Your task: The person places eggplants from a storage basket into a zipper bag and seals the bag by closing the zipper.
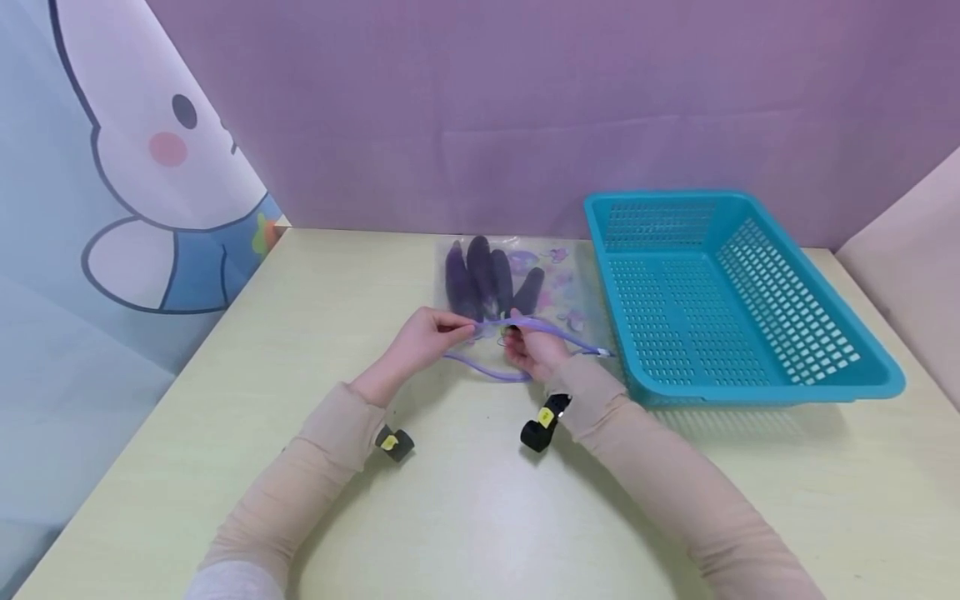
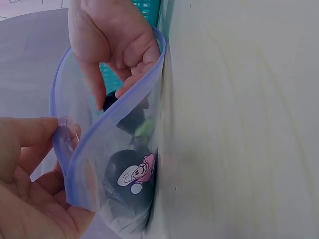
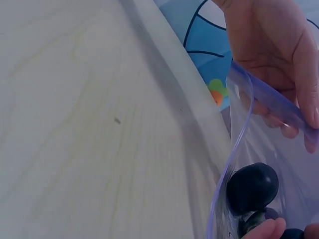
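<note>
A clear zip bag [image 1: 557, 287] with purple edging and printed pictures lies at the back of the table, its mouth spread toward me. Inside are several dark eggplants [image 1: 480, 268], side by side with their stem ends near the mouth. My left hand [image 1: 426, 335] pinches the bag's edge on the left between thumb and fingers. Through the mouth reaches my right hand [image 1: 542, 348], thumb and fingers around the end of the rightmost eggplant [image 1: 529, 290]. In the right wrist view, a rounded eggplant end [image 3: 253, 186] shows beside those fingertips.
A turquoise perforated basket [image 1: 765, 392] stands to the right, close beside the bag. Behind the table [image 1: 465, 508] hangs a purple cloth [image 1: 525, 125]; a cartoon-print cloth [image 1: 90, 375] hangs at the left. Black wrist-worn devices [image 1: 536, 435] hang under both sleeves.
</note>
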A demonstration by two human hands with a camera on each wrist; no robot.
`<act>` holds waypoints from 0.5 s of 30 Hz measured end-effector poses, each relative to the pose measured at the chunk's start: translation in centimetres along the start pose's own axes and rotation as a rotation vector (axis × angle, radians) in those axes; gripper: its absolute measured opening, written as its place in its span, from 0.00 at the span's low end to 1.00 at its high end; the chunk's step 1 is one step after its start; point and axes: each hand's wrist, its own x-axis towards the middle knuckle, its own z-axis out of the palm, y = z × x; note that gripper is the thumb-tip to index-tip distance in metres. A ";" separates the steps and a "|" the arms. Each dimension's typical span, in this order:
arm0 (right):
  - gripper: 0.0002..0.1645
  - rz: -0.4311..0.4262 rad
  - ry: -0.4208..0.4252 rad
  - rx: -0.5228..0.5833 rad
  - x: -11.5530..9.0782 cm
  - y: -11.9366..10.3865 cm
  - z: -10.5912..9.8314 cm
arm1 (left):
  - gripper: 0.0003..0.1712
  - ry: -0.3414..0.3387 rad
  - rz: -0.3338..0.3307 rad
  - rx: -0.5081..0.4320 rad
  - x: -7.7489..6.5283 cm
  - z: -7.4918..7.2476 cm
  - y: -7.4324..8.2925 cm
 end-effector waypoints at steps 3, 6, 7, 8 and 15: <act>0.18 -0.040 -0.046 0.079 8.0 3.8 -3.7 | 0.13 0.000 -0.003 0.003 0.0 0.1 0.0; 0.25 -0.058 -0.016 0.113 13.5 6.3 -6.2 | 0.14 -0.001 -0.004 0.012 0.1 0.2 0.1; 0.25 -0.068 -0.016 0.127 13.1 6.0 -6.1 | 0.14 -0.002 -0.004 0.014 0.1 0.2 0.1; 0.26 -0.065 0.012 0.118 12.0 5.5 -5.5 | 0.14 -0.003 -0.005 0.016 0.1 0.2 0.2; 0.43 -0.083 0.105 0.001 0.3 -0.9 0.6 | 0.14 -0.001 -0.015 0.018 0.1 0.3 0.2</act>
